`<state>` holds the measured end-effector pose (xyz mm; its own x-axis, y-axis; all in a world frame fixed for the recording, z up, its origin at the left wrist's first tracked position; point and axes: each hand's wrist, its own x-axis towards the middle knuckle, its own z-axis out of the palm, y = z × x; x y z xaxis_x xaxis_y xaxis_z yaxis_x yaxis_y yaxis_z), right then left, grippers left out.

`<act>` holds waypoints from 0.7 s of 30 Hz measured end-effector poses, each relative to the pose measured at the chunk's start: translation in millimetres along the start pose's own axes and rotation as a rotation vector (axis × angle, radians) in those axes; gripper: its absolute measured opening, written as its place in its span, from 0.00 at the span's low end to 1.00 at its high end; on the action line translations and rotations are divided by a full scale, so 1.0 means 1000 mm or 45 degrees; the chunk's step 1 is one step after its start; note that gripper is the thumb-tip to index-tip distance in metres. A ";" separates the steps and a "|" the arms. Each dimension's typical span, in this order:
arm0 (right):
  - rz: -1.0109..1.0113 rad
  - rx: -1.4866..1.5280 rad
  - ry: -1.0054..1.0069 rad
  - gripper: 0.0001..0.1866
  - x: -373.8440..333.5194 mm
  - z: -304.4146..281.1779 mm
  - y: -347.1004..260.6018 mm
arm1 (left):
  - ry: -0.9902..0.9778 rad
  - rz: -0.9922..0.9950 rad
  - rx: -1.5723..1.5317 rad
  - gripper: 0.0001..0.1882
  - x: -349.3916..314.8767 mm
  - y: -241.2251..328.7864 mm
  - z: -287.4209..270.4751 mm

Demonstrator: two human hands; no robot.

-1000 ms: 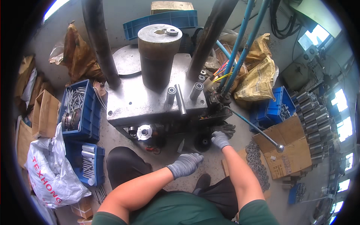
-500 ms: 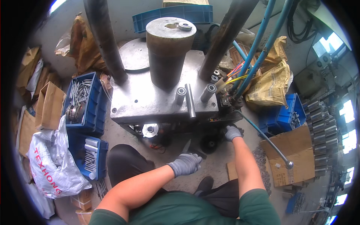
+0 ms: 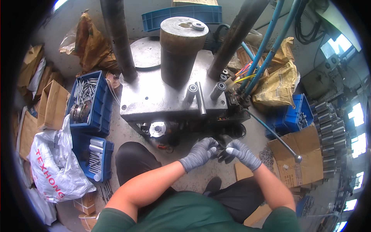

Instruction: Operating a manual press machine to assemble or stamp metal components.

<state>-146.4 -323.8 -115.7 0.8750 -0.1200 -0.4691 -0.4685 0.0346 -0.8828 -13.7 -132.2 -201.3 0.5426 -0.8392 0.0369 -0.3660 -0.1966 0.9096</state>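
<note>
Left hand [image 3: 201,151] and right hand [image 3: 240,151], both in grey knit gloves, meet just in front of the near edge of the steel press plate [image 3: 154,100], fingers curled around a small dark part [image 3: 221,151] pinched between them; each hand looks closed on it, though the part is mostly hidden by the fingers and its shape is hard to tell. It sits in the air over the concrete floor, below the plate's near right corner and above the person's knees. The likeliest slip, as I judge it, is the part dropping from the gloved fingertips, since the knit gives little feel on something this small, and it would fall among the dark fittings under the plate, near the round flanged piece [image 3: 157,128], where it would be hard to find. Two short metal sleeves [image 3: 192,92] [image 3: 217,90] and a thin steel rod [image 3: 200,103] lie loose near the plate's near right edge, close above the hands; a bump from a rising wrist could roll them off. The long lever with a ball end [image 3: 272,133] reaches out beside the right forearm and could catch an elbow. Further out stand blue crates of steel pins [image 3: 87,101] at the left and a cardboard box [image 3: 299,156] at the right
</note>
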 end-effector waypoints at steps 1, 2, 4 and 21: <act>-0.034 0.064 0.100 0.22 -0.002 0.013 0.001 | -0.055 -0.116 -0.232 0.14 0.000 0.008 -0.002; -0.070 0.129 0.200 0.23 -0.004 0.026 0.003 | -0.111 -0.235 -0.461 0.16 0.000 0.016 -0.006; -0.090 0.236 0.265 0.27 -0.002 0.047 0.007 | -0.124 -0.239 -0.489 0.18 -0.005 0.027 -0.012; -0.387 0.260 0.734 0.25 0.034 0.086 0.060 | 0.129 -0.219 -0.082 0.14 -0.016 -0.001 -0.006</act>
<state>-134.5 -240.7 -186.4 0.7325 -0.6616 -0.1606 -0.1302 0.0954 -0.9869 -17.9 -115.7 -200.6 0.6676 -0.7399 -0.0827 -0.2142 -0.2973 0.9304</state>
